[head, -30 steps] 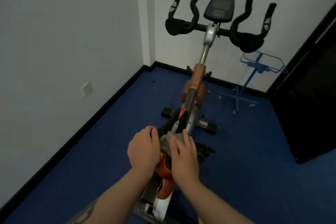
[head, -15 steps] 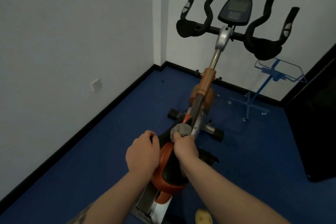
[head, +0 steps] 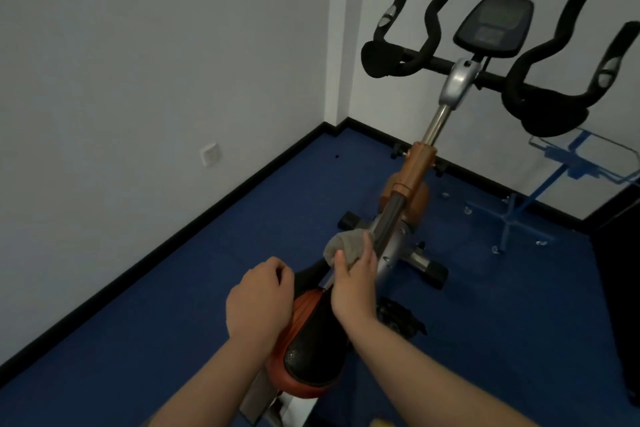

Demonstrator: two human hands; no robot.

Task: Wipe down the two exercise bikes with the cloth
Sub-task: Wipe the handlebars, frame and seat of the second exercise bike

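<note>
Blue carpet [head: 173, 305], white walls w/ black skirting, corner room; no readable writing. R hand [head: 353, 284] grips cloth [head: 346, 244] on bike [head: 415, 177] frame. L hand [head: 258, 302] curled on saddle [head: 311, 340].

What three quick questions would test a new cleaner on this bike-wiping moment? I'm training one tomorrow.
1. True or false: the right hand holds the grey cloth.
2. Where does the left hand rest? A) handlebars B) saddle C) floor
3. Fill in: the cloth is at the ___ of the saddle.

Key
1. True
2. B, at the saddle's left side; the handlebars are untouched.
3. Nose, by the dark frame tube.
</note>
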